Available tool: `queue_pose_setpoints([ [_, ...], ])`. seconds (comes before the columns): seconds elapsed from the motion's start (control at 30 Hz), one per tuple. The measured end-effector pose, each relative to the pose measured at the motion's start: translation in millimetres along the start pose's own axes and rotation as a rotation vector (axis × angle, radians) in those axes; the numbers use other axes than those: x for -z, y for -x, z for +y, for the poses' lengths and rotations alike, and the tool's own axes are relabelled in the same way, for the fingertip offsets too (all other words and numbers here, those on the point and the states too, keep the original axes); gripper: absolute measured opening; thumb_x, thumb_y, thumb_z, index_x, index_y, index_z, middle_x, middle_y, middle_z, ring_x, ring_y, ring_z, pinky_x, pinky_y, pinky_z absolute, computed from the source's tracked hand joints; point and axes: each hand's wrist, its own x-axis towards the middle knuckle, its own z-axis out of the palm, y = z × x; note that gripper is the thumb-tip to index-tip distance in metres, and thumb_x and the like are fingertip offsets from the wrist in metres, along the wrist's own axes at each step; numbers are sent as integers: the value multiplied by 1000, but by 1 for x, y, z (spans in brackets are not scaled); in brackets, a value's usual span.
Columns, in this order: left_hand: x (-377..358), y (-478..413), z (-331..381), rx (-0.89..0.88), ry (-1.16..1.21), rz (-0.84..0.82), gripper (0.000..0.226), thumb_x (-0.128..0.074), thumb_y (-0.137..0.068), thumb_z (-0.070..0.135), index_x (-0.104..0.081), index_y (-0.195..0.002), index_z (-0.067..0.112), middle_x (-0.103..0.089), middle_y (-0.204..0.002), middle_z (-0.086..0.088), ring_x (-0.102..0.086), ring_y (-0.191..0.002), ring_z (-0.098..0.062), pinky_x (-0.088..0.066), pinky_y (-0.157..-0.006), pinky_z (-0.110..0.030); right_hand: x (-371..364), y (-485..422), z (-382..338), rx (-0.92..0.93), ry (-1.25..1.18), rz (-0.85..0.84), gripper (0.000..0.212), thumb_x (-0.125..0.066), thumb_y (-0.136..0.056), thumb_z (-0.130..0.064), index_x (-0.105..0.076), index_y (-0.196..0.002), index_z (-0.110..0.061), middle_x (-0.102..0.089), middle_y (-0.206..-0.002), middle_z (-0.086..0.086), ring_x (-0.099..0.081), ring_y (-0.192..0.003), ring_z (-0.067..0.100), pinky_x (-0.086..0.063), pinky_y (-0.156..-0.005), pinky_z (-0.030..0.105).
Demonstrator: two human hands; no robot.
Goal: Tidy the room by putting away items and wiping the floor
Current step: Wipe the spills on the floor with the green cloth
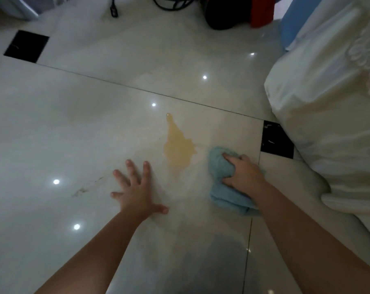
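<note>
Where the frame begins at the upper left, a black inset tile (26, 46) sits in the floor (73, 124), which is laid in large, glossy, pale tiles with thin dark joints. Small white light spots reflect off the gloss at several places. Faint brownish smudges (80, 190) mark the tile at lower left. Just right of them the left hand (135, 192) lies flat on the floor, palm down, fingers straight and spread wide, holding nothing. At top centre a black cable (114, 9) and a dark round object (222, 13) sit on the floor, something red (261, 11) beside them. Near the middle of the frame, between the two hands, a yellowish spill (177, 151) spreads on the tile, narrow at its upper end and broader below. Right of the spill and just beside it, a blue cloth (219, 168) lies bunched on the floor; the right hand (243, 172) presses down on it with fingers curled round its folds. Whether cloth and spill touch I cannot tell. A second black tile (276, 140) lies past the cloth, partly under white bedding (328, 102) that fills the right side and hangs to the floor. Something blue (296, 24) shows behind it at the upper right.
</note>
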Motion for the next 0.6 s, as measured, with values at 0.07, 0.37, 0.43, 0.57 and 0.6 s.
queue_pose_setpoints([
  [0.07, 5, 1, 4, -5, 3, -44, 145, -78, -49, 64, 28, -141, 29, 40, -146, -16, 27, -135, -50, -25, -101, -70, 12, 1, -3, -18, 18, -82, 76, -68, -78, -34, -28, -143, -32, -38, -132, 15, -47, -119, 36, -39, -102, 36],
  [0.37, 6, 2, 3, 4, 39, -60, 146, -79, -50, 61, 31, -140, 29, 44, -144, -15, 31, -133, -50, -18, -104, -71, 18, -1, 8, 95, 51, 240, 67, -64, -77, -25, -39, -139, -18, -50, -127, 20, -47, -115, 38, -34, -98, 41],
  [0.43, 3, 1, 0, -10, 50, -30, 145, -78, -50, 63, 30, -140, 30, 43, -145, -13, 32, -133, -48, -15, -105, -71, 26, -21, 6, 202, 60, 234, 64, -64, -76, -19, -43, -137, -13, -53, -129, 19, -49, -117, 37, -33, -99, 41],
  [0.57, -2, 4, -4, -19, 80, -5, 141, -77, -51, 63, 26, -142, 32, 42, -147, -9, 33, -135, -44, -12, -107, -69, 45, -68, -35, 369, 100, 206, 66, -65, -77, -13, -41, -138, -13, -49, -138, 18, -45, -126, 32, -28, -106, 37],
  [0.6, -2, 5, -5, -21, 89, 3, 140, -77, -51, 63, 25, -143, 32, 42, -146, -7, 33, -135, -43, -12, -108, -68, 51, -80, -48, 405, 93, 210, 66, -66, -77, -13, -42, -138, -13, -49, -138, 17, -46, -127, 31, -28, -107, 36],
])
